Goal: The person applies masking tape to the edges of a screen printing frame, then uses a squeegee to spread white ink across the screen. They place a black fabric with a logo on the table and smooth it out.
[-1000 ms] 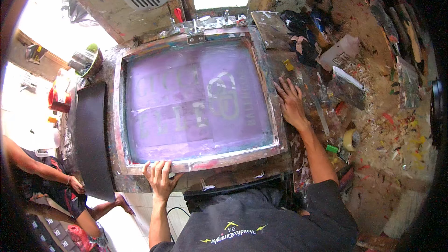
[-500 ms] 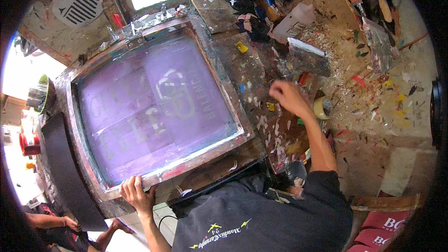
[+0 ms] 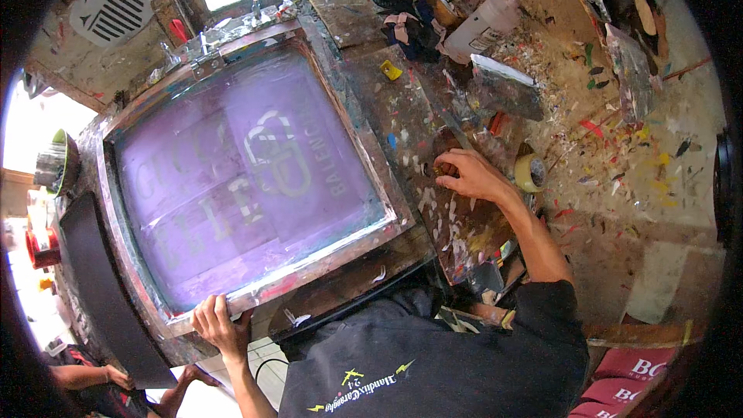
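A screen-printing frame [image 3: 298, 265] with purple mesh [image 3: 209, 162] lies tilted across the bench; pale letters and shapes show in the mesh. At its near edge, my left hand [image 3: 220, 327] holds the frame's rim, fingers on top. My right hand [image 3: 478, 176] is to the right of the frame, over the paint-spattered board. Its fingertips curl around a small yellow piece [image 3: 444, 170], mostly covered by them. A similar yellow piece [image 3: 391, 70] lies farther up the board. A roll of tape [image 3: 529, 173] stands beside my right wrist.
Metal hinge clamps [image 3: 206, 68] hold the frame's far side. A translucent plastic container [image 3: 484, 29] and a dark cloth [image 3: 410, 39] lie at the back. Left of the frame is a black panel [image 3: 108, 286]; another person's hand [image 3: 118, 376] is at its lower end.
My right hand has come down onto the board and its fingers have closed at the small yellow piece. My left hand stays on the frame. The whole view has shifted slightly.
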The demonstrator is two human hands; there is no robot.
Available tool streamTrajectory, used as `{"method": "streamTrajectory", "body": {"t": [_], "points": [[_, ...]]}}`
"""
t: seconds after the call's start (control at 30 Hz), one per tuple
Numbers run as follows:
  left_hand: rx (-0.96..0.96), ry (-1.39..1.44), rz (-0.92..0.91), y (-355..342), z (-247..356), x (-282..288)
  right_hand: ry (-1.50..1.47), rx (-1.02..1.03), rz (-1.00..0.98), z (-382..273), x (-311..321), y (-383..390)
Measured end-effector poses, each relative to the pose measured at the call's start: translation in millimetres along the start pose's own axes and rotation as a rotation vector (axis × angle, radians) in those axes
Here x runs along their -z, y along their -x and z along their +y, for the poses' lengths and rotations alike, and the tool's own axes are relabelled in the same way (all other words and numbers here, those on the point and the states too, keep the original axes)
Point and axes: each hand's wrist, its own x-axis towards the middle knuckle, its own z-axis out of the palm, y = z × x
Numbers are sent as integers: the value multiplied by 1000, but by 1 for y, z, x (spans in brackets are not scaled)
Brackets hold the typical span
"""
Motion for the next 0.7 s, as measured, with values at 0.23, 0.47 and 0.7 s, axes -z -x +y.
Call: {"method": "streamTrajectory", "body": {"t": [0.23,0.47,0.7], "points": [[-10,-5,5,-2,2,0,-306,-129,-156,21,24,-11],[-1,4,-3,-2,2,0,-158,-246,-127,20,27,-6],[-15,-3,-32,-4,2,3,-246,-275,-182,43,22,-18]]}}
